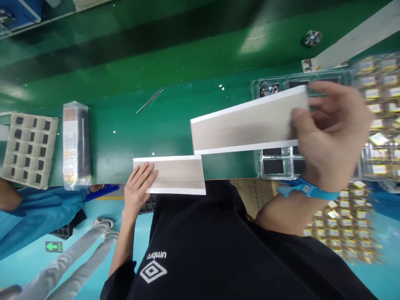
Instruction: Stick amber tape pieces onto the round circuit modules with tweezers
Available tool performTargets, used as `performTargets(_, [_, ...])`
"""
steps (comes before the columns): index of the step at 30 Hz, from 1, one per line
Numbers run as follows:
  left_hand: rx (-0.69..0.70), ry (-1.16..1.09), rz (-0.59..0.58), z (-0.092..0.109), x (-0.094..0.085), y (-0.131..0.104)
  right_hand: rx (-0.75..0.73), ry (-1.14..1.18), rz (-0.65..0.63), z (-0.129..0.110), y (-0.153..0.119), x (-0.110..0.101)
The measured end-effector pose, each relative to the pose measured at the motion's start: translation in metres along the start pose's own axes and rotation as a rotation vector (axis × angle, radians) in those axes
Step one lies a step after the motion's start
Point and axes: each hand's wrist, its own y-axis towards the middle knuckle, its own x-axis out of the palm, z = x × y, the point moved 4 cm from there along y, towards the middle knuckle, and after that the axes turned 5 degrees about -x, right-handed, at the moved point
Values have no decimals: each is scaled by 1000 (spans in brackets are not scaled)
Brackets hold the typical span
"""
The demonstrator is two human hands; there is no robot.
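My left hand (137, 185) lies with its fingers flat on the left end of a beige, finely ribbed strip (178, 175) with white long edges, at the front edge of the green table; its thumb is hidden. Between thumb and fingers, my right hand (334, 129), slightly blurred, pinches the right end of a second strip of the same look (246, 121). This one is raised and tilted, its lower left corner close to the first strip's upper right corner. Whether the two touch I cannot tell.
Tweezers (150, 100) lie on the green table (118, 137). A wrapped package (76, 146) and a compartment tray (29, 150) stand left. At right are a clear plastic tray (273, 166), a round circuit board (312, 38) and many small yellow-edged parts (379, 104). A co-worker's blue sleeve (40, 216) shows left.
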Motion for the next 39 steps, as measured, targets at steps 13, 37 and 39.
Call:
performTargets(13, [-457,-124,348,-29,-86,90,-30,152,-282,-91,-16,104])
performTargets(37, [-93,288,452,65,-262,527,211,584,-145,-116,7,29])
performTargets(39, [-94,326,430,67,-250,568,185,591,-114,-122,8,22])
